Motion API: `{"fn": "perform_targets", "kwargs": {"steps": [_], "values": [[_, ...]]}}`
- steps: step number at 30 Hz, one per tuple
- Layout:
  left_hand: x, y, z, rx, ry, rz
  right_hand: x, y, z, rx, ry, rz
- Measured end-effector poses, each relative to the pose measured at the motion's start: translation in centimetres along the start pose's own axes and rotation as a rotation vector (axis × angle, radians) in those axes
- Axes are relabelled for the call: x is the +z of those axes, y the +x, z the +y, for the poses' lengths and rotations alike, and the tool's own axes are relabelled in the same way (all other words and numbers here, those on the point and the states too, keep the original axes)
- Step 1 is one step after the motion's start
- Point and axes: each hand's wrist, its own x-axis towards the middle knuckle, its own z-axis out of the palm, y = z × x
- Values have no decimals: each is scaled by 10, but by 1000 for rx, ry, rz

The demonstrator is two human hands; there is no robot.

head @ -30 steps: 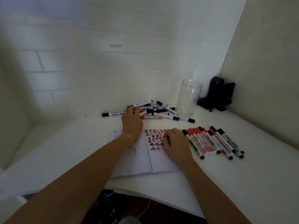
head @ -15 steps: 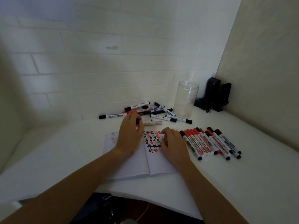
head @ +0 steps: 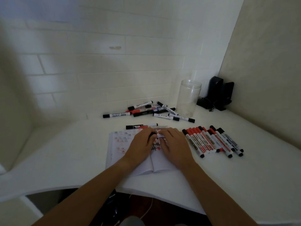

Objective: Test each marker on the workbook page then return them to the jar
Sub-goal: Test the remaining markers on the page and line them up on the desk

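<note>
An open workbook (head: 114, 149) lies on the white desk, its right page covered with red and black hash marks. My left hand (head: 140, 144) and my right hand (head: 174, 144) meet over the top of that page, both closed on one marker (head: 154, 135). The left fingers are on its black cap end, the right fingers on its white barrel. An empty clear jar (head: 189, 98) stands upright at the back right. A loose pile of markers (head: 149, 110) lies left of the jar. A tidy row of markers (head: 211, 141) lies right of the workbook.
Two more markers (head: 141, 126) lie just beyond the workbook's top edge. Black devices with a cable (head: 218, 95) sit in the back right corner. Tiled wall behind, plain wall on the right. The desk's front edge curves in near my arms.
My left hand drew back from the marker pile to the workbook with a marker. My right hand moved up the page to meet it, and both now grip that marker.
</note>
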Motion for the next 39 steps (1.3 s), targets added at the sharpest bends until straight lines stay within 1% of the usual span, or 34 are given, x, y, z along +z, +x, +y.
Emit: {"fn": "perform_targets", "kwargs": {"steps": [4,8,16,23,26,28,31,33,35,36,37,39], "values": [[-2,0,0,20,6,41,-2,0,-5,-29,-14,-33],[-4,-3,4,32,-11,-3,-4,1,-5,-51,-18,-42],[-2,-6,6,-54,111,18,-9,1,-12,-39,-20,-52],[-4,-5,6,40,68,-13,-13,0,-14,-37,-123,4],[-8,-3,6,16,33,52,-15,0,-14,42,-184,-15],[-12,-2,7,-90,-46,94,-17,0,-12,117,-187,2],[-14,-3,12,-275,-173,133,-20,1,-12,169,-82,63],[-12,-2,13,-311,-176,137,-20,1,-12,223,36,57],[-9,-1,10,-311,-39,86,-23,2,-13,287,136,71],[-8,0,9,-312,50,49,-25,3,-11,284,163,102],[-7,1,6,-318,121,5,-27,3,-10,252,185,143],[-5,2,5,-312,196,-69,-30,2,-6,202,311,206]]}}
